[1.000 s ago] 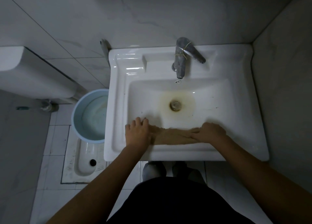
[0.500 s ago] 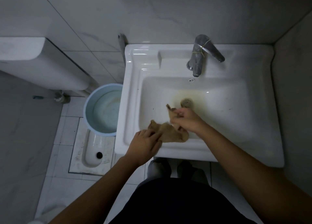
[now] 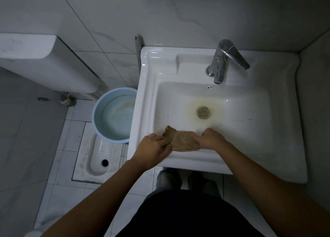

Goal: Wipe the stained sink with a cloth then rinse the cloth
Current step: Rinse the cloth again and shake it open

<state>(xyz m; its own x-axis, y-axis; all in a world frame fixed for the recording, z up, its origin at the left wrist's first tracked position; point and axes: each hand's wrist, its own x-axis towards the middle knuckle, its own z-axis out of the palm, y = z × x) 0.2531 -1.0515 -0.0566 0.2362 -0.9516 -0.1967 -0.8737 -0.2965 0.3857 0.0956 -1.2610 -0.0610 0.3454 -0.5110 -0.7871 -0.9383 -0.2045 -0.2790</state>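
Cloth (image 3: 182, 140) on sink (image 3: 267, 147) front edge, pinched by left hand (image 3: 153, 149), right hand (image 3: 212, 138).

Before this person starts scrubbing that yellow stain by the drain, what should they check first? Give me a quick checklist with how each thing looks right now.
1. Cloth in hand: ok. The left hand and right hand both hold the brown cloth at the near edge of the sink.
2. Cloth bunched for scrubbing: not ok, it is spread between the hands.
3. Stain located: ok. The yellow stain rings the drain, just beyond the cloth.
4. Basin clear of objects: ok, only small dark specks.
5. Cloth wet enough: cannot tell.
6. Rinse water: the faucet shows no flow; the blue bucket beside the sink holds water.
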